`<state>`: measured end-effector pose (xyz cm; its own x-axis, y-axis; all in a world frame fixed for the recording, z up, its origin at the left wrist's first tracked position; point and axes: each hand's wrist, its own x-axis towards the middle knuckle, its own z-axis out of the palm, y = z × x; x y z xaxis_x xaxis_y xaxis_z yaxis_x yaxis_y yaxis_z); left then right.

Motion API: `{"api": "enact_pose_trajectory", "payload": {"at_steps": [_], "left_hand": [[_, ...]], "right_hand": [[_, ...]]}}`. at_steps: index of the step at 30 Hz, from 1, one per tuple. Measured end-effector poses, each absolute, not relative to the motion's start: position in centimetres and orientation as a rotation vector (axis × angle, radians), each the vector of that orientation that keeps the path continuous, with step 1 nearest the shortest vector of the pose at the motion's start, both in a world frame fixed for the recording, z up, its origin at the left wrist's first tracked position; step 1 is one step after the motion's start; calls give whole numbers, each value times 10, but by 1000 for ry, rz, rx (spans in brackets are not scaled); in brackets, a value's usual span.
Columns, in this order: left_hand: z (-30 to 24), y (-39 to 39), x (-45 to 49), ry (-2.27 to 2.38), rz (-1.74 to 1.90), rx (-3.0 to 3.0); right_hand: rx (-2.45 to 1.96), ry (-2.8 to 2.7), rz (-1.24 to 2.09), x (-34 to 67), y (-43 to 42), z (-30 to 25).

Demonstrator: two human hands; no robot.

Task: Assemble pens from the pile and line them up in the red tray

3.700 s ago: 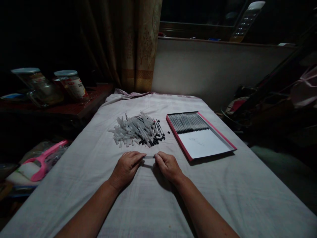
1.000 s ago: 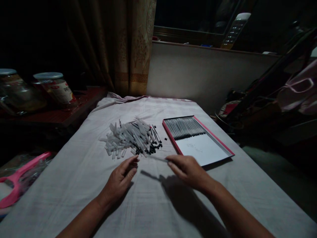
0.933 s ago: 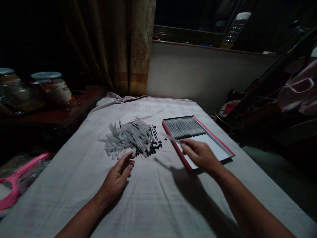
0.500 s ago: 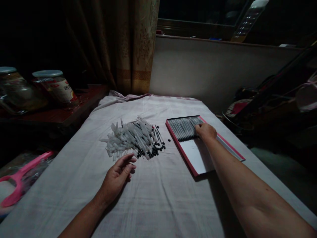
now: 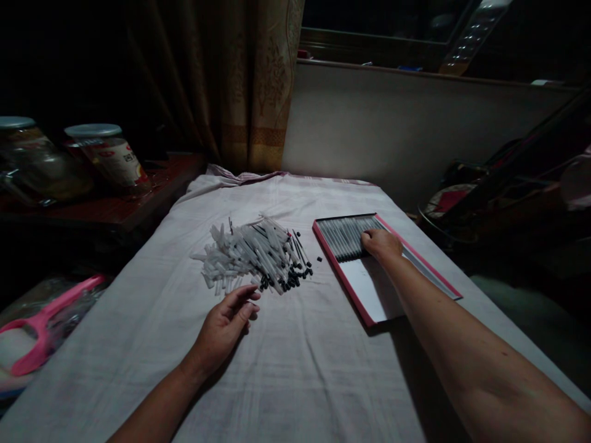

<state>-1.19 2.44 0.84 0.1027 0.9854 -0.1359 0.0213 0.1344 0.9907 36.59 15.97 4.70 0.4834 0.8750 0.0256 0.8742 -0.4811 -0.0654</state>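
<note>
A heap of clear pen barrels, caps and small black tips [image 5: 256, 255] lies on the cloth-covered table [image 5: 295, 369]. To its right sits a shallow red-edged tray [image 5: 355, 295] with a row of assembled pens [image 5: 344, 237] at its far end. My right hand [image 5: 381, 243] is stretched out over the tray and rests on the right end of that pen row, fingers curled down. My left hand [image 5: 226, 323] lies on the cloth just in front of the heap, fingers loosely apart, holding nothing.
Two lidded jars [image 5: 108, 154] stand on a dark red side shelf at the left. A pink plastic handle [image 5: 41, 317] lies low at the left. A curtain [image 5: 258, 86] and a wall ledge are behind the table. Dark clutter fills the right side.
My hands held one pen together, then my right hand carried it across to the tray and set it down on the pen row. My left hand stayed by the heap.
</note>
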Motion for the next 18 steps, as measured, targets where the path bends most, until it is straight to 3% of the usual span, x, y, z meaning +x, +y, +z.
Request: {"api": "enact_pose_trajectory", "payload": {"at_steps": [8, 18], "left_hand": [[5, 24, -12, 1176, 1042, 1165], [4, 25, -12, 1137, 1041, 1193]], "right_hand": [[-2289, -1887, -199, 308, 157, 71], [-2035, -2241, 130, 198, 171, 61]]}}
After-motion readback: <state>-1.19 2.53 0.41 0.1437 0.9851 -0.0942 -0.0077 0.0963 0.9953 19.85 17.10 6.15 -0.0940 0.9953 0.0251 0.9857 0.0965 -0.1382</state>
